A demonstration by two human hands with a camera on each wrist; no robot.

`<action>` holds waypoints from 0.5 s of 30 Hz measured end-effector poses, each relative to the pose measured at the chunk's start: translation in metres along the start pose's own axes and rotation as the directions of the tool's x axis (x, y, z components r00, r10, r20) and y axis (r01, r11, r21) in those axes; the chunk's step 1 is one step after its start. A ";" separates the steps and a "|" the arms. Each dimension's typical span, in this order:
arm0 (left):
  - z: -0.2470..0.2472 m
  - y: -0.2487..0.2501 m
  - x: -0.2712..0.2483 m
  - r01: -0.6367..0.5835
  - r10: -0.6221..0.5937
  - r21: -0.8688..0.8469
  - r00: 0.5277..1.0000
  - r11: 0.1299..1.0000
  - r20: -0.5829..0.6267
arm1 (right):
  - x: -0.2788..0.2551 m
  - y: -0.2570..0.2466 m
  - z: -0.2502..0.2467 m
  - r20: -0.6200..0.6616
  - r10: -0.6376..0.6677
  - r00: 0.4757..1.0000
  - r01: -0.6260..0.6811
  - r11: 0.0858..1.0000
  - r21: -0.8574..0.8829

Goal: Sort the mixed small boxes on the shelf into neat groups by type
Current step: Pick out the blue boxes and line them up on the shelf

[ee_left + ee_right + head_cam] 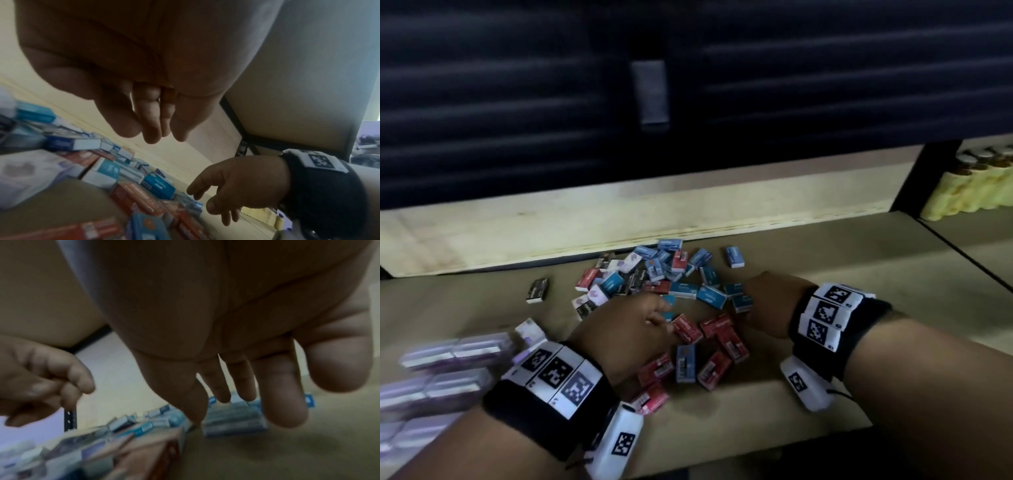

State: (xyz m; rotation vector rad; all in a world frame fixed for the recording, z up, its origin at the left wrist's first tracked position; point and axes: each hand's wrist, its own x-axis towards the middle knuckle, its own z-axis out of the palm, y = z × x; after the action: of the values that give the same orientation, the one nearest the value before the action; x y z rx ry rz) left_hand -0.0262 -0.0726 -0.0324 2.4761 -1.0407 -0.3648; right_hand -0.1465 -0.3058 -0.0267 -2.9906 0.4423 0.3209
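A mixed heap of small boxes (pixel 654 274) lies on the brown shelf (pixel 859 342): blue boxes (pixel 710 296), red boxes (pixel 688 329), white-purple ones and a few black ones. My left hand (pixel 659 317) hovers over the heap's near side, its fingers (pixel 152 126) hanging loosely with nothing in them. My right hand (pixel 756 301) reaches in from the right, its straight fingers (pixel 283 402) just above a blurred group of blue boxes (pixel 232 420). The right hand (pixel 226 186) also shows empty in the left wrist view.
Neat rows of white-purple boxes (pixel 452 356) are stacked at the near left. A lone black box (pixel 537 289) lies left of the heap. A pale board (pixel 585 222) backs the shelf under a dark shutter. Yellow-wrapped jars (pixel 972 185) stand in the bay at the right.
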 end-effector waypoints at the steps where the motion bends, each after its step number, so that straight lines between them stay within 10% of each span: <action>1: -0.002 -0.004 -0.002 0.001 -0.001 -0.015 1.000 1.000 -0.006 | 0.004 -0.002 0.003 0.013 0.012 1.000 -0.012 1.000 -0.008; 15: -0.015 -0.031 -0.019 0.059 -0.064 -0.105 0.997 0.993 -0.039 | 0.021 -0.012 0.021 0.025 0.123 0.992 -0.115 0.970 -0.213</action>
State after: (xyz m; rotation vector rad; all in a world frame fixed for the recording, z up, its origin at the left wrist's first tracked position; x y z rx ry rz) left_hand -0.0148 -0.0350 -0.0330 2.4164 -0.9066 -0.3737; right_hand -0.1277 -0.2971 -0.0512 -3.1628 0.6231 0.4626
